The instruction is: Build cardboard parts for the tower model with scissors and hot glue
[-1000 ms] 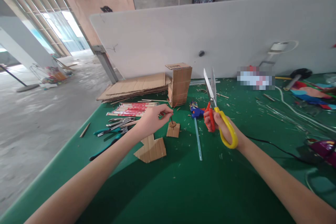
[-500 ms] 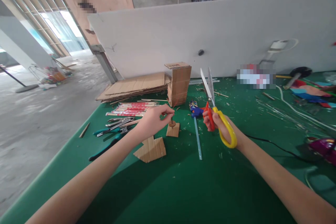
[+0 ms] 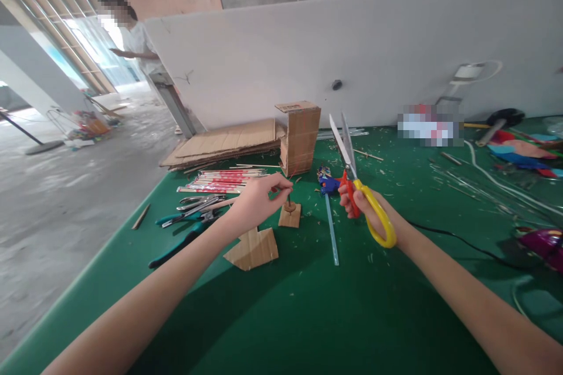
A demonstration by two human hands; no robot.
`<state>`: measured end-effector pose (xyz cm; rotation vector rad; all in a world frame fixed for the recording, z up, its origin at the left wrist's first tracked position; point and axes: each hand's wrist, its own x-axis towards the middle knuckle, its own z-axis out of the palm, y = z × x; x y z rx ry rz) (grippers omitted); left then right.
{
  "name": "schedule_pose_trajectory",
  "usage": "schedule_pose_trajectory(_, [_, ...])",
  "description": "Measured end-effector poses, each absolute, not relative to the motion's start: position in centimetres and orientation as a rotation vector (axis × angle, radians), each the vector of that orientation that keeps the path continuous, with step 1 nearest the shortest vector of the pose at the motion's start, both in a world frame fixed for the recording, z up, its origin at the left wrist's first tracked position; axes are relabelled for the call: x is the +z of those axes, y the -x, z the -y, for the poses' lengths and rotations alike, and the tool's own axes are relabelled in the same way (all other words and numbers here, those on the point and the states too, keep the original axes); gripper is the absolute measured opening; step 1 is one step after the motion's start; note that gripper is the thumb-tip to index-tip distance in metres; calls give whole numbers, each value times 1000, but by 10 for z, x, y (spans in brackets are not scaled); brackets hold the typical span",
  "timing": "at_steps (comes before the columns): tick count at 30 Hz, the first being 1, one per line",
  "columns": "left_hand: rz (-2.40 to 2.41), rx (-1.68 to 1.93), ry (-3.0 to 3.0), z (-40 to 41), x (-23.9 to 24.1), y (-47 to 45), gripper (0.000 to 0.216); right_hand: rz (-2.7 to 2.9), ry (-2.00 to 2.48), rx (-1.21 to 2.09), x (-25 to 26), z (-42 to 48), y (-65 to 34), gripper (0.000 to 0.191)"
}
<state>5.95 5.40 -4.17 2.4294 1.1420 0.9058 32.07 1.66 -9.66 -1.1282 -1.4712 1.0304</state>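
Note:
My left hand [image 3: 264,198] is closed in a pinch at the top of a thin dark stick [image 3: 289,198]. Around the stick's lower part sits a small round brown piece [image 3: 290,207], above a little cardboard square [image 3: 289,220] on the table. In my right hand [image 3: 367,202] are scissors [image 3: 352,164] with one red and one yellow handle, blades parted and pointing up. A blue glue gun [image 3: 329,186] with a clear glue stick [image 3: 333,234] lies between my hands. Below my left wrist rests a cut piece of cardboard [image 3: 253,250].
Pliers [image 3: 189,246] and bundled wooden sticks [image 3: 220,180] lie left on the green table [image 3: 308,316]. Behind stand a cardboard box shape [image 3: 302,137] and stacked cardboard sheets [image 3: 229,142]. A black cord [image 3: 457,238] runs right. Beyond the white partition [image 3: 250,70] stands a person [image 3: 138,44].
A person has come into view at the far left behind the partition. The scissors have tipped slightly left. My left hand stays at the stick.

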Motion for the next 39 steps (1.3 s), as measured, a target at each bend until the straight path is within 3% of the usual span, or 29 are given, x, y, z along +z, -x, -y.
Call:
schedule_pose_trajectory(18, [-934, 1015, -2602, -51, -69, -72, 23, 1555, 1134, 1024, -95, -14, -322, 50])
schedule_pose_trajectory(27, [-1225, 1057, -2483, -66, -67, -52, 18, 1540, 1163, 981, -89, -13, -321, 48])
schedule_pose_trajectory(30, [-1174, 1030, -2508, -61, -63, -54, 17, 1596, 1242, 760, -76, -10, -328, 49])
schedule_pose_trajectory(36, [-1151, 738, -2807, -56, -44, -52, 17, 1721, 2035, -279, -42, -11, -360, 51])
schedule_pose_trajectory(39, [-1187, 596, -2794, -58, -35, -46, 14, 1774, 2309, -320, -37, -18, -376, 51])
